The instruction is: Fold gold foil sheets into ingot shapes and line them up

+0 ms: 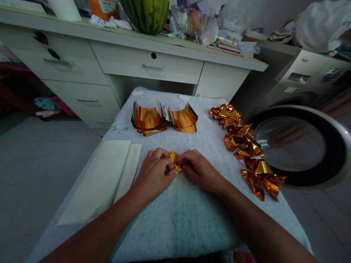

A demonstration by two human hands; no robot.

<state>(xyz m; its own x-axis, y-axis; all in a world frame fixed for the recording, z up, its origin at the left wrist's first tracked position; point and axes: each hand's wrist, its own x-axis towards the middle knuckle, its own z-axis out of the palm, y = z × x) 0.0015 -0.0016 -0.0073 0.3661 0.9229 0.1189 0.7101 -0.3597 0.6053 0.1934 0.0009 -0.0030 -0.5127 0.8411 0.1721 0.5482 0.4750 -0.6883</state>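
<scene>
Between my two hands, low over the middle of the cloth-covered table [175,219], is a small piece of gold foil paper [174,157]. My left hand [155,171] pinches its left side, fingers curled. On its right side my right hand [199,170] pinches it too, and the fingers cover much of the piece. Beyond my hands lie two curled stacks of gold foil sheets, a left stack [148,118] and a right stack [184,118]. A row of folded gold foil pieces [240,135] runs along the table's right edge.
Folded white paper [95,179] lies left of my left arm. Past the table stands a white desk [175,67] with drawers, bearing a watermelon [146,14] and glass bowls. An open washing machine door [298,142] sits close to the table's right side.
</scene>
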